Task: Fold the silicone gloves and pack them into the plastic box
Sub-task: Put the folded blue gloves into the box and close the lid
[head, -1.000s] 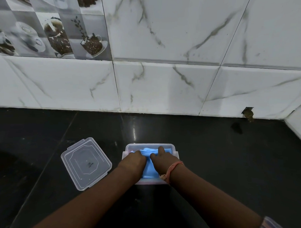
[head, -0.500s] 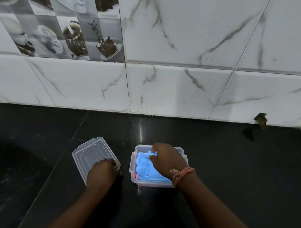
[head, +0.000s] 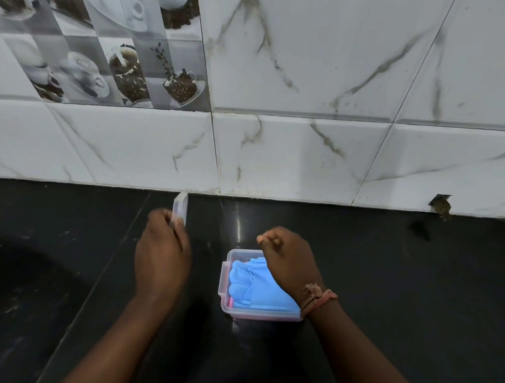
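Observation:
A clear plastic box [head: 224,279] stands on the black counter, holding folded blue silicone gloves [head: 252,286] with a strip of pink showing underneath. My right hand [head: 289,261] hovers over the box's right half with its fingers curled and nothing in them. My left hand [head: 162,254] is left of the box and grips the clear lid [head: 179,207], lifted off the counter and turned on edge. Most of the lid is hidden behind that hand.
The black counter [head: 385,282] runs back to a white marble-tiled wall [head: 304,153]. A patterned coffee-cup tile [head: 107,57] sits at upper left. A small hole in the wall [head: 440,204] lies at far right. A wrist thread [head: 317,299] circles my right wrist.
My left hand took hold of the lid and lifted it off the counter onto its edge. My right hand rose from the gloves and curled above the box.

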A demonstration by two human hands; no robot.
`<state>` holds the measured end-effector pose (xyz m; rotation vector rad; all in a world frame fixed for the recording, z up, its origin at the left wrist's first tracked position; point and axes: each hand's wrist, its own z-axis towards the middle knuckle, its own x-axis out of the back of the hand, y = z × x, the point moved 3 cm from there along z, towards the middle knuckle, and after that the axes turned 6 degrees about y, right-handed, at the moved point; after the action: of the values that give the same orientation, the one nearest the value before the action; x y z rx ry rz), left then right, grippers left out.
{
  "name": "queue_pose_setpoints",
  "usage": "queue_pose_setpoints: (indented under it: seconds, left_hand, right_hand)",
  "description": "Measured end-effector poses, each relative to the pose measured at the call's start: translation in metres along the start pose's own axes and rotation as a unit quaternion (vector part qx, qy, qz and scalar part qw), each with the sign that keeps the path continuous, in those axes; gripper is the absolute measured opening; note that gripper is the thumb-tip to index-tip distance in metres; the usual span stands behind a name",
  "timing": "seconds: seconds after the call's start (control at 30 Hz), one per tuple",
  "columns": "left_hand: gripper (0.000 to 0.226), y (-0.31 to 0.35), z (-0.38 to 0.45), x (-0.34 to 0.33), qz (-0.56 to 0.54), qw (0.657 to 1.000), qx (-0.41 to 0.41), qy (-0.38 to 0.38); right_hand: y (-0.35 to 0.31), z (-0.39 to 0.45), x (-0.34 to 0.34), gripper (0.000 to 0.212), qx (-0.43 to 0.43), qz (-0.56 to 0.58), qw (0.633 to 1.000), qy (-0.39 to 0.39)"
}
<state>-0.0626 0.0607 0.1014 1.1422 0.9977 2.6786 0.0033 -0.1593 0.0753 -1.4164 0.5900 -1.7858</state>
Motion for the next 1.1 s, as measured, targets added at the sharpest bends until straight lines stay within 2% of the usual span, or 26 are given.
queue_pose_setpoints:
  seconds: [0.1,0.23,0.3,0.37,0.43,0.47,0.53,0.57,0.63,0.67,0.77,0.87,0.97,1.1]
  left_hand:
    - [0.014,0.026,0.014,0.011,-0.083,0.996,0.043,0.012]
    - [0.01,0.034,0.018,0.018,-0.134,0.989,0.058,0.016]
    - [0.009,0.033,0.017,0.007,-0.177,0.98,0.091,-0.015]
    - [0.014,0.028,0.01,-0.013,-0.262,0.944,0.183,-0.08]
    - [0.02,0.02,-0.003,-0.033,-0.323,0.891,0.291,-0.127]
    - [0.023,0.014,-0.011,-0.041,-0.34,0.867,0.335,-0.142]
    - [0.028,0.007,-0.025,-0.054,-0.36,0.823,0.405,-0.172]
    - [0.03,0.005,-0.032,-0.059,-0.367,0.806,0.426,-0.183]
    - [0.031,0.005,-0.041,-0.066,-0.381,0.791,0.442,-0.183]
    - [0.031,0.005,-0.046,-0.068,-0.372,0.798,0.438,-0.18]
    - [0.028,0.006,-0.057,-0.071,-0.277,0.867,0.377,-0.173]
    - [0.031,0.01,-0.063,-0.071,-0.202,0.913,0.306,-0.179]
    - [0.034,0.007,-0.071,-0.078,-0.171,0.924,0.276,-0.203]
    - [0.032,-0.004,-0.084,-0.083,-0.175,0.913,0.286,-0.231]
  right_hand:
    - [-0.001,0.006,0.003,0.014,-0.052,0.071,0.995,0.055]
    - [0.007,0.007,0.004,0.046,-0.146,0.131,0.979,0.064]
    - [0.013,0.006,0.008,0.054,-0.178,0.141,0.972,0.058]
    - [0.019,0.004,0.012,0.039,-0.181,0.149,0.971,0.055]
    - [0.024,-0.002,0.016,0.02,-0.158,0.129,0.977,0.065]
    - [0.029,-0.006,0.017,0.017,-0.16,0.117,0.977,0.074]
    - [0.041,-0.015,0.021,0.017,-0.194,0.113,0.97,0.091]
    - [0.046,-0.019,0.023,0.024,-0.218,0.113,0.965,0.097]
    - [0.058,-0.024,0.026,0.031,-0.243,0.116,0.958,0.101]
    - [0.062,-0.027,0.027,0.029,-0.246,0.12,0.956,0.103]
    - [0.069,-0.034,0.029,0.023,-0.255,0.125,0.949,0.135]
    - [0.076,-0.041,0.024,0.021,-0.263,0.094,0.949,0.148]
    - [0.085,-0.047,0.018,0.027,-0.277,0.056,0.949,0.136]
    - [0.091,-0.048,0.015,0.03,-0.28,0.02,0.951,0.127]
